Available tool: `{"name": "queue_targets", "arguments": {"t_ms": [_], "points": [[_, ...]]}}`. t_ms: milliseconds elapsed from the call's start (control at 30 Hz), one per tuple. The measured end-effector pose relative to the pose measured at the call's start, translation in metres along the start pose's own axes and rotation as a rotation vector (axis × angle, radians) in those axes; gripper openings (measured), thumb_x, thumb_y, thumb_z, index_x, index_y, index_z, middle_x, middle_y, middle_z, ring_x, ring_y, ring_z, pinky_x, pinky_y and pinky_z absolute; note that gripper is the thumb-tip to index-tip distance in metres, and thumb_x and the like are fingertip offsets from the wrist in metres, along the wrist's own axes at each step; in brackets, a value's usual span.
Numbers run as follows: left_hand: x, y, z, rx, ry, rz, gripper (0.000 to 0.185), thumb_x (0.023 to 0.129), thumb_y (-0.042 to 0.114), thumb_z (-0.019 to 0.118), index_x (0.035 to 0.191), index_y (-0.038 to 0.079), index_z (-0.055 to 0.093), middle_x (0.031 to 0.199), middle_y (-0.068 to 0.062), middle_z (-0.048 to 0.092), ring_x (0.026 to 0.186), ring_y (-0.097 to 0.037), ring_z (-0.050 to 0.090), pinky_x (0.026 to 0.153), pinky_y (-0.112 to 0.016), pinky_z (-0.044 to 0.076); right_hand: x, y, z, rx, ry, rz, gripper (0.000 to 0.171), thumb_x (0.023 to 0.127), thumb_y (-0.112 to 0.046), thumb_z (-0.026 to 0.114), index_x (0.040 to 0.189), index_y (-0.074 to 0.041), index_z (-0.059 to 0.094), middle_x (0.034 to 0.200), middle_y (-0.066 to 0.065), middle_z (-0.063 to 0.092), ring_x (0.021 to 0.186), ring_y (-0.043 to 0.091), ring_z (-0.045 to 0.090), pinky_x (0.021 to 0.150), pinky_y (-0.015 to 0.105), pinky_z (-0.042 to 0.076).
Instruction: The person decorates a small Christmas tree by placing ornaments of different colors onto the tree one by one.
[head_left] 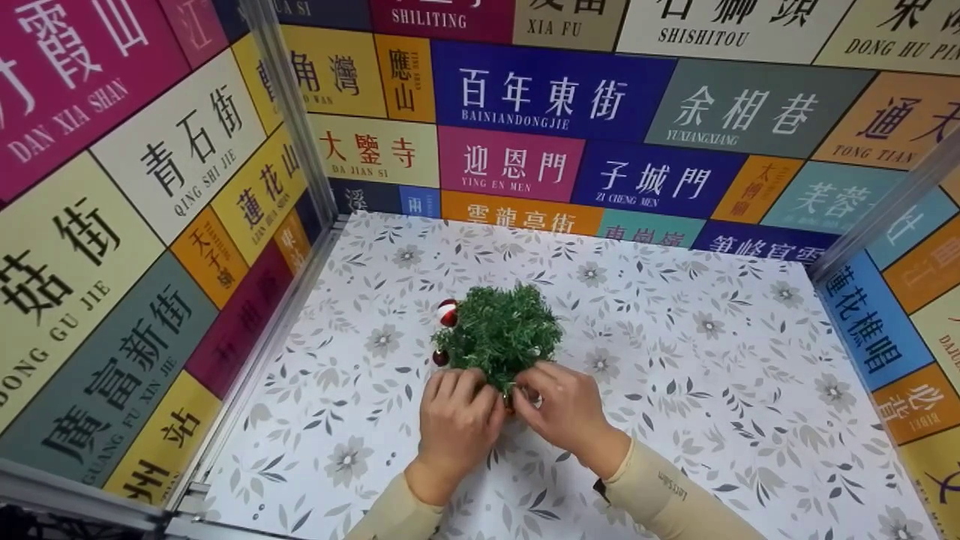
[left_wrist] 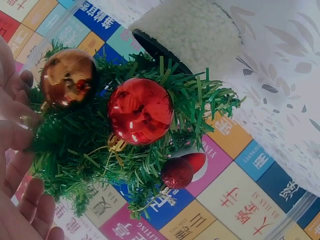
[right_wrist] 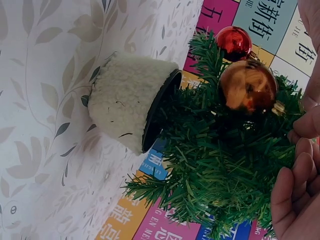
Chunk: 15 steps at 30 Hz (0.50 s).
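A small artificial Christmas tree (head_left: pixel 506 334) stands on the table, its pot wrapped in white fleece (right_wrist: pixel 125 97). On its near side hangs a shiny gold ball (right_wrist: pixel 248 87), with a red ball (left_wrist: pixel 141 111) beside it. My left hand (head_left: pixel 459 416) has its fingers bent into the green tips next to the gold ball, gripping a branch. From the other side my right hand (head_left: pixel 566 409) pinches at the branch tips close to that ball's cap. Hands and greenery partly hide both fingertip contacts.
A red-and-white ornament (head_left: pixel 448 312) and a small dark red glittery ball (left_wrist: pixel 176 173) hang on the tree's left side. Printed sign panels (head_left: pixel 555 90) enclose the flower-patterned table (head_left: pixel 360 390) at the back and sides, with metal posts (head_left: pixel 300 112) at the corners.
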<state>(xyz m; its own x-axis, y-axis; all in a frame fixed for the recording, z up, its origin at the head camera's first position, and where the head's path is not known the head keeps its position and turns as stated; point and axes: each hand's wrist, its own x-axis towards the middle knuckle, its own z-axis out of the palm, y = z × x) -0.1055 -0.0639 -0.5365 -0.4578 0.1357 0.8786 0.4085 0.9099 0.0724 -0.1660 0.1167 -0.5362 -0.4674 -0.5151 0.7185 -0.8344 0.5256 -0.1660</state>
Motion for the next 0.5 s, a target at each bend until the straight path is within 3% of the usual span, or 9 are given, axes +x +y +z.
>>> {"name": "queue_targets", "arguments": {"t_ms": [500], "points": [[-0.0004,-0.0016,0.0017,-0.016,0.004,0.006,0.016,0.077,0.017,0.069,0.067,0.012,0.058,0.091,-0.006,0.062,0.078,-0.029,0.058,0.077,-0.046,0.047,-0.0005,0.0008,-0.001,0.02,0.018,-0.021,0.006,0.089,-0.02,0.067,0.086,-0.02,0.071,0.075,-0.008,0.06,0.059,0.003,0.054,0.045,0.024,0.044]]}}
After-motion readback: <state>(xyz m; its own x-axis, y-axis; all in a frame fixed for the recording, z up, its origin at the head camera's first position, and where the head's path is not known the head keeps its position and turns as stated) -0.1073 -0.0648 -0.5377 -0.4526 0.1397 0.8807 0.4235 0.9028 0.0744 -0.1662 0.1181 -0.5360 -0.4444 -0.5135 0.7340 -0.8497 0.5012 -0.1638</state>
